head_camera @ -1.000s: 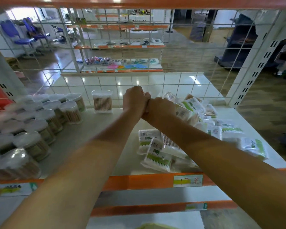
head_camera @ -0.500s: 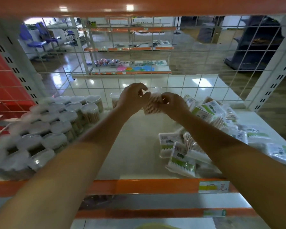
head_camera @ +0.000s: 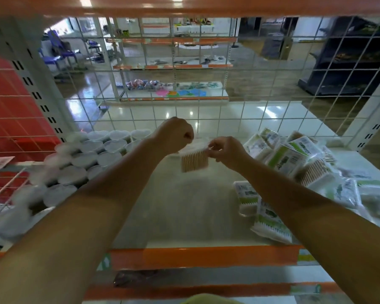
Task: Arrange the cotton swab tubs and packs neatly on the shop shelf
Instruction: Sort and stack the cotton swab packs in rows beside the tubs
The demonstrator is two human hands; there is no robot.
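Note:
A clear cotton swab tub (head_camera: 194, 160) full of wooden-stick swabs hangs above the white shelf (head_camera: 184, 207), slightly tilted. My right hand (head_camera: 227, 150) pinches its right side. My left hand (head_camera: 173, 134) is closed in a fist at the tub's upper left corner, on the lid. Several rows of white-lidded tubs (head_camera: 97, 154) stand packed along the left of the shelf. A loose heap of green-and-white swab packs (head_camera: 294, 159) lies on the right, with more packs (head_camera: 270, 218) near the front edge.
A white wire mesh (head_camera: 206, 115) closes the back of the shelf. An orange price rail (head_camera: 195, 257) runs along the front. A red panel (head_camera: 13, 110) and a slotted upright (head_camera: 37, 95) stand at left. Bare shelf lies between the tubs and the packs.
One second ago my hands were pressed together by the packs. They have since spread apart with the tub between them, and it now sits lower and nearer to me.

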